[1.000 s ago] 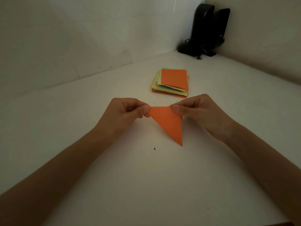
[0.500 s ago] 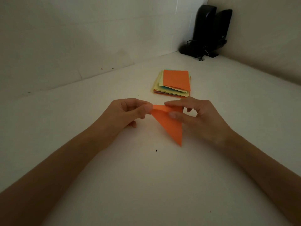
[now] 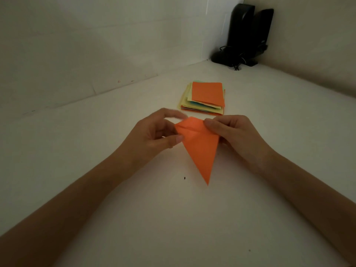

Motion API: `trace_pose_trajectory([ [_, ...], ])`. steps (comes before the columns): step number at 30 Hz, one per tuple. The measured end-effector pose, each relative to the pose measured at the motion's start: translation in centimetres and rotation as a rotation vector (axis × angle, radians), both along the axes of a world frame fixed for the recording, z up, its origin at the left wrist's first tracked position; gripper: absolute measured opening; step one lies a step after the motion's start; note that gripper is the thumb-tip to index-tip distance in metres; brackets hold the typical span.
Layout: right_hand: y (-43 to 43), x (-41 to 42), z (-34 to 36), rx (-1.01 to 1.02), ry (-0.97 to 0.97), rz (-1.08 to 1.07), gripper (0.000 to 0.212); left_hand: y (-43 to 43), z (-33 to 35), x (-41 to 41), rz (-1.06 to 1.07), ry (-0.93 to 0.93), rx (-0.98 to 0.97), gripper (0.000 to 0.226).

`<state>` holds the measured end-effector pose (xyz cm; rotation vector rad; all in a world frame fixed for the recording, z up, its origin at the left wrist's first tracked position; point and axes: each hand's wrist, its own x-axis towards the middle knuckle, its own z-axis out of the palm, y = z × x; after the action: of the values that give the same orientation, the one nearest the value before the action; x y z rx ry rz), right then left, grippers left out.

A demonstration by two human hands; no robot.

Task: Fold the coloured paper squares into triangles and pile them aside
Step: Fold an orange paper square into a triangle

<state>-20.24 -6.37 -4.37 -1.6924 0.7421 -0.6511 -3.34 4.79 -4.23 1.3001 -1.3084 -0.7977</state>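
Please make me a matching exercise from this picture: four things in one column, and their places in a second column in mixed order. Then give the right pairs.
Things
1. orange folded paper
2. stack of paper squares
3. black speakers
4. dark speck

Places
A. in the far corner of the table
B. on the table, beside the paper's lower tip
C. pinched between the left hand and the right hand
D. on the table, just beyond the hands

Pairs: 1-C, 2-D, 3-A, 4-B
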Motion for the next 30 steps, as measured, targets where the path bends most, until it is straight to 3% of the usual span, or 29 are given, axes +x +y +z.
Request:
trace_pose_trajectory([
  [3,0.07,0.07,0.04,0.069,-0.023,-0.007,0.031,-0.04,-0.06,0.17,-0.013,-0.033,-0.007,0.05],
  [9,0.14,-0.01,-0.01,0.106,-0.03,0.021,0.03,-0.12,-0.86,0.27,-0.003,-0.137,0.022,0.017],
  [20,0.13,0.03,0.01,-0.116,-0.023,0.022,0.017,-0.06,-0.74,0.18,0.11,-0.032,0.044,0.012],
  [24,0.02,-0.03,-0.06,-0.129,-0.04,0.002,0.014,-0.13,-0.69,0.16,0.105,0.136,0.036,0.028],
  [30,-0.05,-0.05,0.05,-0.153,-0.093,0.004,0.013,-0.02,-0.62,-0.11,0.116,0.15,0.02,0.012],
])
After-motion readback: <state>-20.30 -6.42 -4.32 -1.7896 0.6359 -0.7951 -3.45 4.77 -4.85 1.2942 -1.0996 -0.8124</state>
